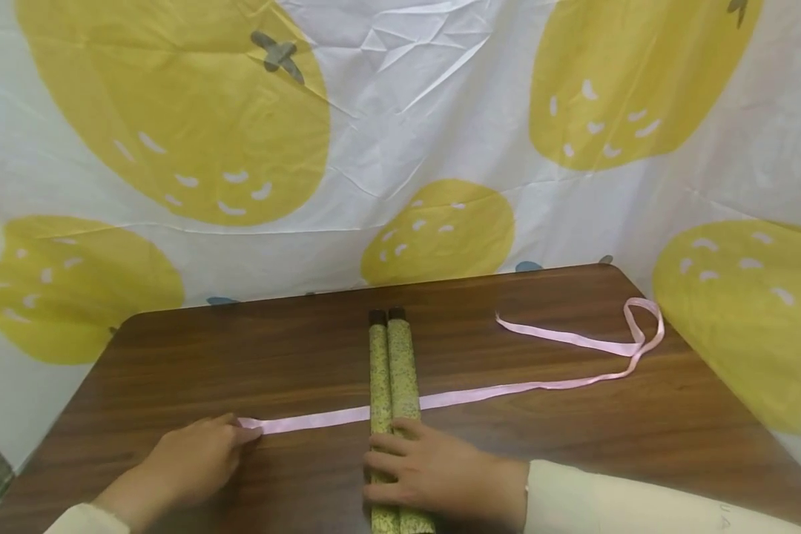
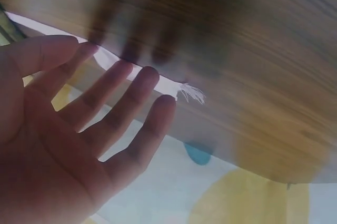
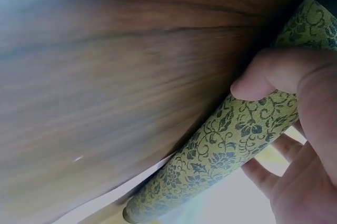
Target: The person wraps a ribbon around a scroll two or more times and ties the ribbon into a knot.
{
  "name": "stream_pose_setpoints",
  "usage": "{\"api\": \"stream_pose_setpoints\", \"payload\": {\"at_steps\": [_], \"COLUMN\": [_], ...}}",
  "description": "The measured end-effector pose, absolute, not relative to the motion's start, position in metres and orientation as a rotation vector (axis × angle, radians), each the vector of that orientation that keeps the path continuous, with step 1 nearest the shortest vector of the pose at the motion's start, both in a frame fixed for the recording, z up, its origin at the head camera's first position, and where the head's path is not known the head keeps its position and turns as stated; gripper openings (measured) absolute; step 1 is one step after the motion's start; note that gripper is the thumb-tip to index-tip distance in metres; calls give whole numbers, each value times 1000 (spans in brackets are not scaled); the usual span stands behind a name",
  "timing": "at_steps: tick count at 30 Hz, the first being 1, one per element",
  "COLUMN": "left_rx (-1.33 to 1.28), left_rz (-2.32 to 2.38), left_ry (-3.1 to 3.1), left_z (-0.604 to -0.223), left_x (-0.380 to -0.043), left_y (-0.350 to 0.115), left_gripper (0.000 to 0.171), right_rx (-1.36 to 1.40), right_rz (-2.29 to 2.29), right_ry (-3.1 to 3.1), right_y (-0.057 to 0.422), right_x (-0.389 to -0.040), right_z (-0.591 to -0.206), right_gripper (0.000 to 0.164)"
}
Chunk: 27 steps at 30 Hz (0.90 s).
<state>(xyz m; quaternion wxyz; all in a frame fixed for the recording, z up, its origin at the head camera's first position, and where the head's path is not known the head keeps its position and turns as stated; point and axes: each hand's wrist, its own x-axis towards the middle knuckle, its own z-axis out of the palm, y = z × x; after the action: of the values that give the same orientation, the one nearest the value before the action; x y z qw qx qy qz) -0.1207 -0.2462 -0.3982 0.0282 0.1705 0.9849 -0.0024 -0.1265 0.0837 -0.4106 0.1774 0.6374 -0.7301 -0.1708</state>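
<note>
Two rolled scrolls (image 1: 403, 363) in yellow-green floral cloth with dark end knobs lie side by side on the wooden table. Across them rests my right hand (image 1: 450, 471), gripping the pair near their close end. In the right wrist view its thumb presses on one patterned scroll (image 3: 210, 153), the fingers round the other side. A pink ribbon (image 1: 320, 420) passes under both scrolls. My left hand (image 1: 196, 456) is at the ribbon's left end. The left wrist view shows its spread, slightly bent fingers at the ribbon, whose frayed end (image 2: 192, 93) sticks out past them.
To the right, the ribbon's long tail (image 1: 574, 339) loops back on the brown wooden table (image 1: 254, 348). A white cloth (image 1: 347, 259) with yellow fruit prints hangs behind the table and along its sides.
</note>
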Motion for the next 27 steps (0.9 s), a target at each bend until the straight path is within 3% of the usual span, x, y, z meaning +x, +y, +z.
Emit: {"api": "stream_pose_setpoints", "payload": {"at_steps": [9, 17, 27], "left_rx": [463, 246, 226], "left_rz": [100, 162, 158], "left_ry": [2975, 2847, 2838], "left_z": [-397, -393, -395], "left_x": [-122, -130, -131], "left_y": [-276, -305, -341], "left_gripper": [32, 32, 26], "right_rx": [1819, 1814, 1810], "right_rz": [-482, -417, -505], "right_ry": [-2066, -2084, -2097], "right_y": [103, 116, 129], "right_x": [-126, -124, -122], "right_z": [-410, -413, -412], "right_gripper": [60, 67, 56]}}
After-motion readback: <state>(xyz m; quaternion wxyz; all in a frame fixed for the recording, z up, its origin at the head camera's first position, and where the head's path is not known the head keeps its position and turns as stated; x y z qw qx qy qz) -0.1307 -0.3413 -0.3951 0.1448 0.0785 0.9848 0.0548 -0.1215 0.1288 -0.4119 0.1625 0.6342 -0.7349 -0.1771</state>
